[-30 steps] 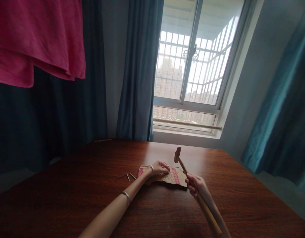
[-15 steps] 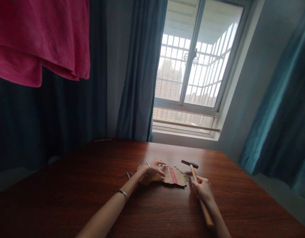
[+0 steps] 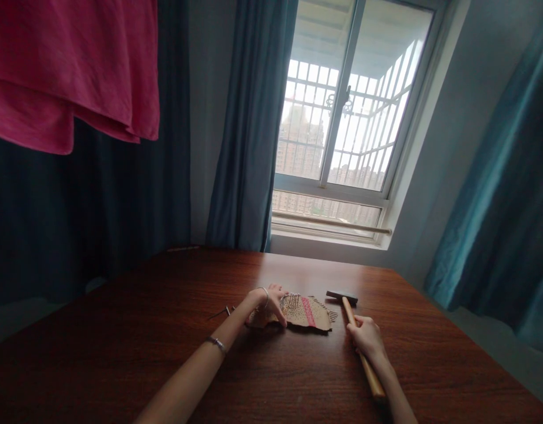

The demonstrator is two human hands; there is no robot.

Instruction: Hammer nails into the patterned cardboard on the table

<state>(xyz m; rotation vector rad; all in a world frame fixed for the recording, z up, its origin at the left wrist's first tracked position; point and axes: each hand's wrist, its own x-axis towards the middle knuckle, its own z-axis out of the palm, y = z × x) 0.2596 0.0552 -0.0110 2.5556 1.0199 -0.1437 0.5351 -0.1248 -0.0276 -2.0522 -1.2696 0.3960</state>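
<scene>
My left hand (image 3: pixel 274 303), with a bracelet at the wrist and another band on the forearm, lies across the left part of a tan piece of cardboard (image 3: pixel 314 321). Its fingers are spread, the thumb at the near edge. Dots, a pink band and rows of small dark thin pieces mark the cardboard; its left part is partly covered by the hand. To the right, my right hand (image 3: pixel 366 337) is closed around the wooden handle of a hammer (image 3: pixel 348 312). The dark hammer head points away from me, just above or on the table; I cannot tell which.
Thin dark rods (image 3: pixel 222 313) lie left of the cardboard, partly behind my left forearm. The brown wooden table (image 3: pixel 165 330) reaches toward a barred window (image 3: pixel 333 118). Blue curtains (image 3: pixel 245 147) hang at both sides, and a pink cloth (image 3: pixel 77 70) hangs at upper left.
My left hand has shifted slightly left and lowered, its thumb now at the cardboard's near edge. My right hand and the hammer have moved a little to the right.
</scene>
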